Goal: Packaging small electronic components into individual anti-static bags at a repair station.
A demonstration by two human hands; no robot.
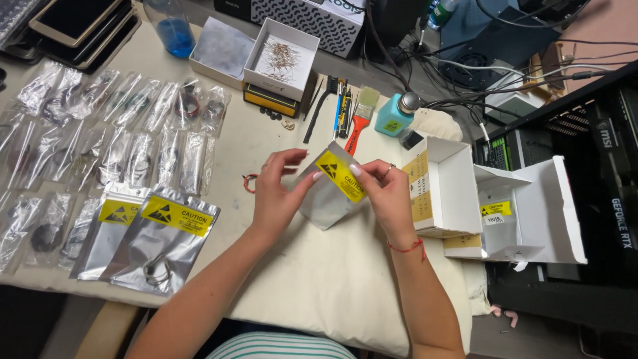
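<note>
- A small silver anti-static foil pouch with a yellow warning label (330,188) is being held up between both hands, above a cream padded mat (332,279) that is covering the tabletop (246,143).
- The pouch is looking light, thin and crinkly; it would likely bend easily and its smooth foil could slip, so the edges and corners seem the best places to take hold. Whether anything is inside cannot be told.
- The left hand (276,193) is pinching the pouch's left edge between thumb and fingers, with the remaining fingers curled loosely above it.
- The right hand (384,193) is pinching the upper right corner, beside the yellow label, with fingertips pressed together; a ring is showing on one finger and a red string on the wrist.
- Just left of the left hand, a small reddish wire loop (249,182) is lying on the tabletop.
- Farther left and nearer the person, two larger silver anti-static bags with yellow labels (159,236) are lying flat, and beyond them rows of clear plastic packets (100,126) are spreading out.
- Just right of the right hand, an open white cardboard box (445,186) is standing, with a second open white box (531,213) past it.
- Beyond both hands, a red-handled paintbrush (359,119) and a teal pump bottle (393,116) are resting, well apart from the pouch.
</note>
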